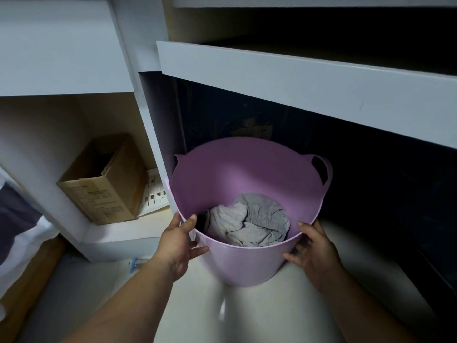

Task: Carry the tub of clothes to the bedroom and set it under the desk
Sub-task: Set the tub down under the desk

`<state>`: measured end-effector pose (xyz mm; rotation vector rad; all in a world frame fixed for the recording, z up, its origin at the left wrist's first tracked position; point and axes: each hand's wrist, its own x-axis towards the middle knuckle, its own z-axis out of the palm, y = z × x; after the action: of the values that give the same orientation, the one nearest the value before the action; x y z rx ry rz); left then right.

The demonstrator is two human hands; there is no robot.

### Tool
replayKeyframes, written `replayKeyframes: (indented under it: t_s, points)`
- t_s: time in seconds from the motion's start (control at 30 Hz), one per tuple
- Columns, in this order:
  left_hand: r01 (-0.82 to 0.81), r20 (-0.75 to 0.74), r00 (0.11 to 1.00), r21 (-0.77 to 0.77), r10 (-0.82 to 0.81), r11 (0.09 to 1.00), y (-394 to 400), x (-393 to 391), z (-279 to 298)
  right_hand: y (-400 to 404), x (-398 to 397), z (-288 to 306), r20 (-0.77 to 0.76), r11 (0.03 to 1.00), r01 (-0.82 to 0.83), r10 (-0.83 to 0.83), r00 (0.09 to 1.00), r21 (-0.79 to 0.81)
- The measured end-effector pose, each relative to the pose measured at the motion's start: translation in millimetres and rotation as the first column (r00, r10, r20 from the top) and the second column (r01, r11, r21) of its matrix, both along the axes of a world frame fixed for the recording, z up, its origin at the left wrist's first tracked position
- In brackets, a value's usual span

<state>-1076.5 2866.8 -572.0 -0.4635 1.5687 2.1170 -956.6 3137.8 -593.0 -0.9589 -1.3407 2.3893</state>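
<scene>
A lilac plastic tub [237,174] with two loop handles stands on the pale floor at the mouth of the dark space under the white desk [309,80]. Grey crumpled clothes [249,221] lie in its bottom. My left hand [181,240] grips the near left rim, thumb inside and fingers on the outer wall. On the near right side my right hand [312,248] holds the rim the same way, thumb on the edge. The tub's far half reaches under the desk front; its left handle is partly hidden by the desk's side panel.
The desk's white side panel [158,134] stands just left of the tub. Left of it a low shelf holds a brown cardboard box [103,179] and a white power strip [155,191]. Bedding [17,219] shows at the far left. A small bottle [138,263] lies on the floor.
</scene>
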Motion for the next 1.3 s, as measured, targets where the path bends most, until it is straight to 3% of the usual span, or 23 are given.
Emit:
replayKeyframes:
  t_s: [1.3]
  points:
    - [0.003, -0.050, 0.999, 0.032, -0.001, 0.999, 5, 14, 2, 11, -1, -16, -0.024, 1.000, -0.012, 0.012, 1.000, 0.009]
